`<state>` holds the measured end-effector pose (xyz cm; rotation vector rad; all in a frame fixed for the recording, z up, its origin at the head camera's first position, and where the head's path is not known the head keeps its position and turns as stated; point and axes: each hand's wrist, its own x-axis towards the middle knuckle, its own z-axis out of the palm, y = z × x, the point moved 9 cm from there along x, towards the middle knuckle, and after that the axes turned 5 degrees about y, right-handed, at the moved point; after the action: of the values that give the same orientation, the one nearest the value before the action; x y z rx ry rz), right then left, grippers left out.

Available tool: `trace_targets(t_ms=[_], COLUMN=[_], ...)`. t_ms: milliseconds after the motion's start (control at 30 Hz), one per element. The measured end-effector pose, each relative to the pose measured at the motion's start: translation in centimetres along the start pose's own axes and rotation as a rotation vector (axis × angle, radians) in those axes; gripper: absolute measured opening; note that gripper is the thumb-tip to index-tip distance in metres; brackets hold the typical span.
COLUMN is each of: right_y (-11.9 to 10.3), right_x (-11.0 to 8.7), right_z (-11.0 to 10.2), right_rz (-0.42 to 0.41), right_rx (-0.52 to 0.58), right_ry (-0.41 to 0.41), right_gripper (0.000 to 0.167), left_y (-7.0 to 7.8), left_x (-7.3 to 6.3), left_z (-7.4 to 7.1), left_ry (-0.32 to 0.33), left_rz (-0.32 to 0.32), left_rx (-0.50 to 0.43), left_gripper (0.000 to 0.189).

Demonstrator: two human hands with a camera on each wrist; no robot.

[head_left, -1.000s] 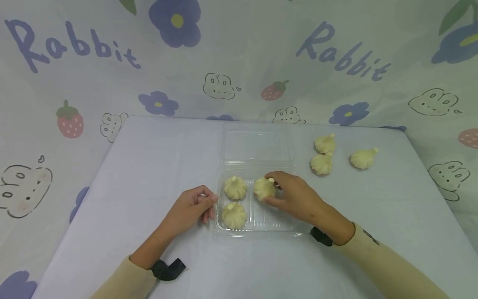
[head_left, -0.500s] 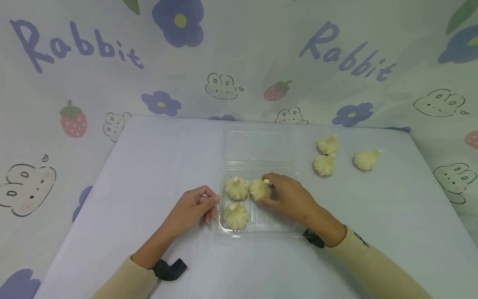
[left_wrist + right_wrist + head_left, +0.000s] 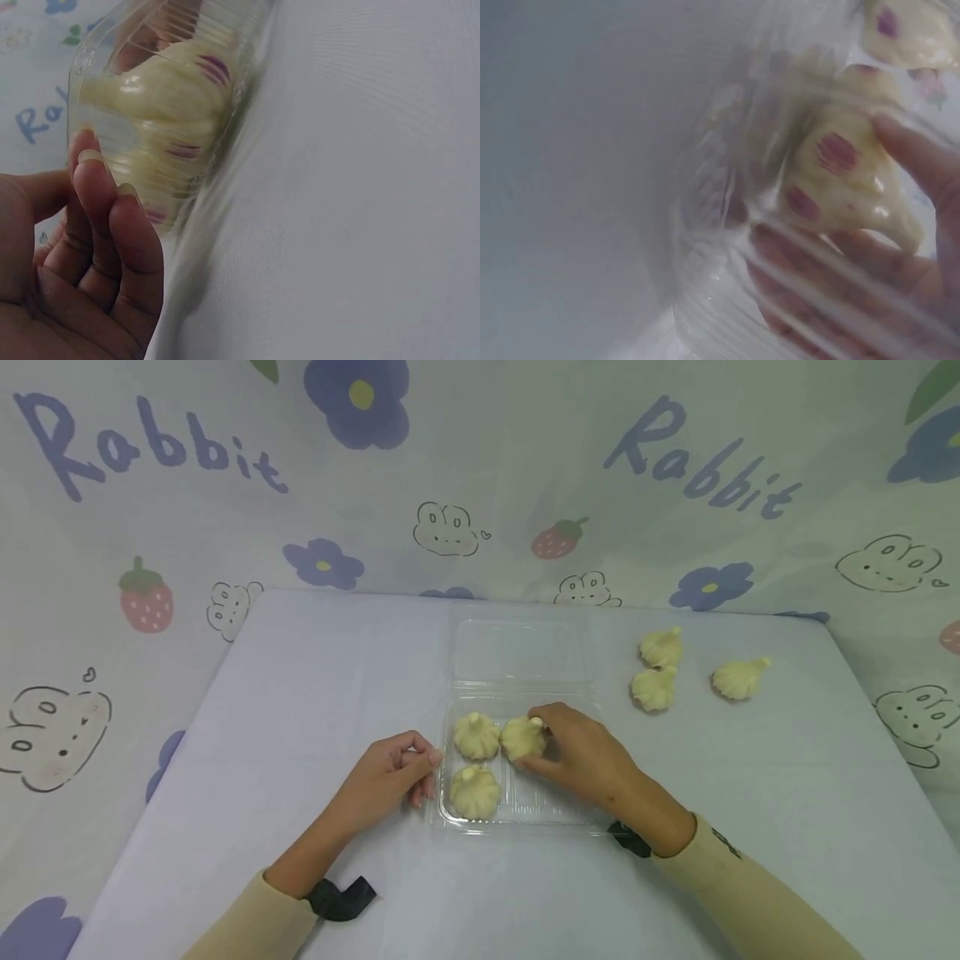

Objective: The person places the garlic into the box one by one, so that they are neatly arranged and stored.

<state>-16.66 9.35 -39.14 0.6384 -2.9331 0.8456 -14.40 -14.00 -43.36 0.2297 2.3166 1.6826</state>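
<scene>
A clear plastic clamshell container (image 3: pixel 555 817) lies with its lid folded back. Two pale garlic bulbs (image 3: pixel 476 737) sit one behind the other in its left side; from the left wrist, purple streaks show on the garlic bulbs (image 3: pixel 169 94) through the wall. My right hand (image 3: pixel 588 756) grips a third garlic bulb (image 3: pixel 521 739) inside the container, thumb on the near side and fingers behind. Through the plastic, the right wrist view shows this garlic bulb (image 3: pixel 840 165) between thumb and fingers. At the container's left rim, my left hand (image 3: pixel 390 777) pinches the edge with thumb and fingertips.
Three more garlic bulbs lie at the back right: a touching pair with its nearer garlic bulb (image 3: pixel 653 689), and a lone garlic bulb (image 3: pixel 738 679) farther right. The open lid (image 3: pixel 523 650) stretches toward the patterned backdrop (image 3: pixel 495 460) behind the white table (image 3: pixel 315 677).
My right hand has shifted the garlic bulb left, close against the rear left bulb, and stays there with it. My left hand has kept its place at the rim.
</scene>
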Motion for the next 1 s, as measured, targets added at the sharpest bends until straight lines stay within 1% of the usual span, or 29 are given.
trace_targets(t_ms=[167,400,800,1000], right_y=[-0.09,-0.17,-0.14,-0.07], right_x=[-0.02,-0.11,-0.18,-0.17], right_z=[-0.10,-0.26,-0.42,-0.76], right_rz=[-0.017,-0.017,-0.006,0.019], right_rx=[-0.007,-0.009,-0.019,-0.013], right_ry=[0.007,0.013,-0.008,-0.023], right_gripper=[0.063,0.063,0.066,0.068], left_y=[-0.01,0.09,0.00,0.00], left_x=[0.05,0.07,0.14,0.09], left_z=[-0.01,0.04,0.05,-0.04], left_ry=[0.001,-0.002,-0.001,0.005], left_rz=[-0.004,-0.001,0.006,0.001], left_rx=[0.004,0.003,0.008,0.017], left_gripper=[0.022,0.022,0.025,0.023])
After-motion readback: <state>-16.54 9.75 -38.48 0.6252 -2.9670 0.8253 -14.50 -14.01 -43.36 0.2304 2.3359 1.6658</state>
